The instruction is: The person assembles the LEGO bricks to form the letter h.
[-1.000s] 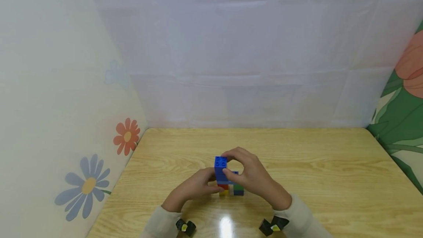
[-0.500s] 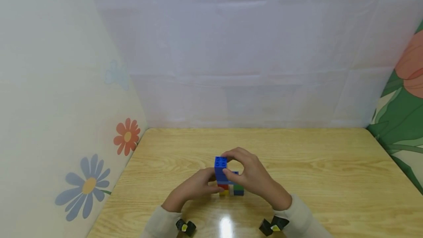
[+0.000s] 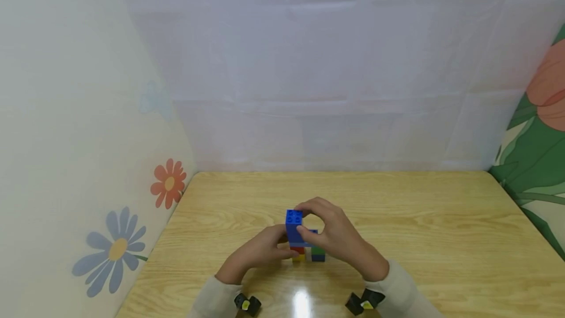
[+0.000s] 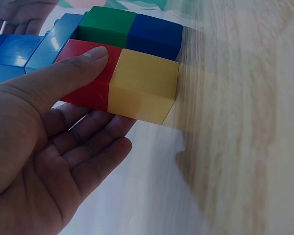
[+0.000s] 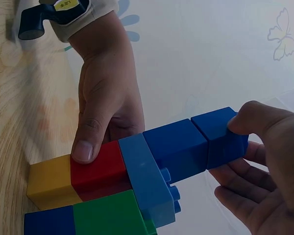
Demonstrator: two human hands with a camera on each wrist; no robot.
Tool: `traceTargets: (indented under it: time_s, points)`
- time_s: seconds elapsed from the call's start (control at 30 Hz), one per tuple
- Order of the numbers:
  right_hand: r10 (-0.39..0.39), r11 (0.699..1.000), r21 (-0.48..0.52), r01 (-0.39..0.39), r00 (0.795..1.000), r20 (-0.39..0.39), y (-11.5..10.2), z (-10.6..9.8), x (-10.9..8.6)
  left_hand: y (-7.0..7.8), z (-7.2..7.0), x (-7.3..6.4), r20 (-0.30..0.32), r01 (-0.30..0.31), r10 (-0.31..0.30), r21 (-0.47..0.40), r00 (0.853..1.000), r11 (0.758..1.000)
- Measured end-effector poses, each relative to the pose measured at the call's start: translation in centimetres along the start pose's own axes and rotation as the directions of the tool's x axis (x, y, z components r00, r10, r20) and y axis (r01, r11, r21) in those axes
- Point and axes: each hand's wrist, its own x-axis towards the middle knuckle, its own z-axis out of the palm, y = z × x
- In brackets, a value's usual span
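Observation:
A toy-brick structure stands on the table, two columns bridged by a lighter blue brick (image 5: 149, 181). One column has a yellow brick (image 4: 144, 81) under a red brick (image 4: 90, 88); the other has a dark blue brick (image 4: 156, 36) under a green brick (image 4: 107, 27). Above the red side, a blue brick (image 5: 174, 147) sits on the bridge, topped by another blue brick (image 3: 294, 218). My left hand (image 3: 262, 249) grips the red brick, thumb on its near face and fingers behind. At the top, my right hand (image 3: 338, 233) pinches the uppermost blue brick between thumb and fingers.
The wooden table (image 3: 397, 205) spreads around the structure. A white sheet (image 3: 326, 63) hangs behind its far edge. Walls with painted flowers border both sides. Black wrist cameras (image 3: 365, 302) sit at the cuffs, near the table's front.

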Motion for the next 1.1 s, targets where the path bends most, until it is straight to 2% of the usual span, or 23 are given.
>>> traceTargets:
  time_s: [1.1]
  points:
    - [-0.028, 1.0, -0.006, 0.028, 1.0, 0.004, -0.21, -0.09, 0.06, -0.13, 0.03, -0.03, -0.003, -0.017, 0.017, -0.014, 1.0, 1.0]
